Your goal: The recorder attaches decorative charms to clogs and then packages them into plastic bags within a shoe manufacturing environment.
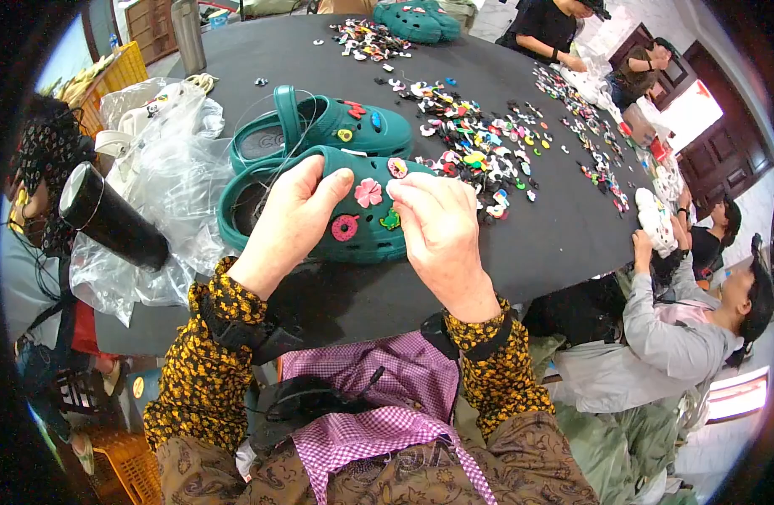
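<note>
A green clog [320, 194] lies on the dark table in front of me, toe to the right. My left hand [296, 210] grips it at the foot opening, fingers tucked inside and thumb on the upper. Over the toe, my right hand [437, 227] is closed in a pinch; what its fingertips hold, if anything, is hidden. On the upper sit a pink flower charm [368, 193], a pink ring-shaped charm [345, 227], a doughnut charm [397, 167] and a green charm [390, 220]. Just behind lies a second green clog [379, 126], also bearing charms.
Loose colourful charms [479, 139] are heaped beyond the clogs. Clear plastic bags [185, 194] and a black tumbler [113, 217] are at the left; a metal flask [188, 35] stands behind. More green clogs [416, 21] lie at the far edge. Several people work along the right side.
</note>
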`<state>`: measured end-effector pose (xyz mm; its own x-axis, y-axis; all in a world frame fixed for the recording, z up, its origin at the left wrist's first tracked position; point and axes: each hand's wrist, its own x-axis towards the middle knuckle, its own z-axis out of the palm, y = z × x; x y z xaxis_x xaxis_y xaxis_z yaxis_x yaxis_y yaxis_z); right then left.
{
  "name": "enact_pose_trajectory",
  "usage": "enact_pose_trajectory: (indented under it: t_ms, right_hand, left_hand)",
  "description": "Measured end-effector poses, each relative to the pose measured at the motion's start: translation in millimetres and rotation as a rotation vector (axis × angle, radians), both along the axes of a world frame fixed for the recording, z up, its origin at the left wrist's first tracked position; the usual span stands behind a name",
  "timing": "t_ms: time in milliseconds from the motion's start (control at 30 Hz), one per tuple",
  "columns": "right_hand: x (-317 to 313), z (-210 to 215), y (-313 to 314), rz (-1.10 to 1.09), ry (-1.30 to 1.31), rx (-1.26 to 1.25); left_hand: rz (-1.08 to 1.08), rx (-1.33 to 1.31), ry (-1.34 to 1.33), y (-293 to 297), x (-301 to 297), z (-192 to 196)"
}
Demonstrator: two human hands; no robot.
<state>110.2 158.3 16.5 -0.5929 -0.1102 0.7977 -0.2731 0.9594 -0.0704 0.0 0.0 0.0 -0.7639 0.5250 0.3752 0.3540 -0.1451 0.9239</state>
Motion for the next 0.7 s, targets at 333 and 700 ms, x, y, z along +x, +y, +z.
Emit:
enact_pose_trajectory:
  t_ms: [333, 700]
  right_hand:
    - [17, 13, -13, -0.045, -0.066, 0.177]
    - [11, 18, -37, -0.022, -0.129, 0.524]
  left_hand:
    - [0.006, 0.013, -0.028, -3, 1, 0]
    - [0.054, 0.016, -0.028, -13, 17, -3]
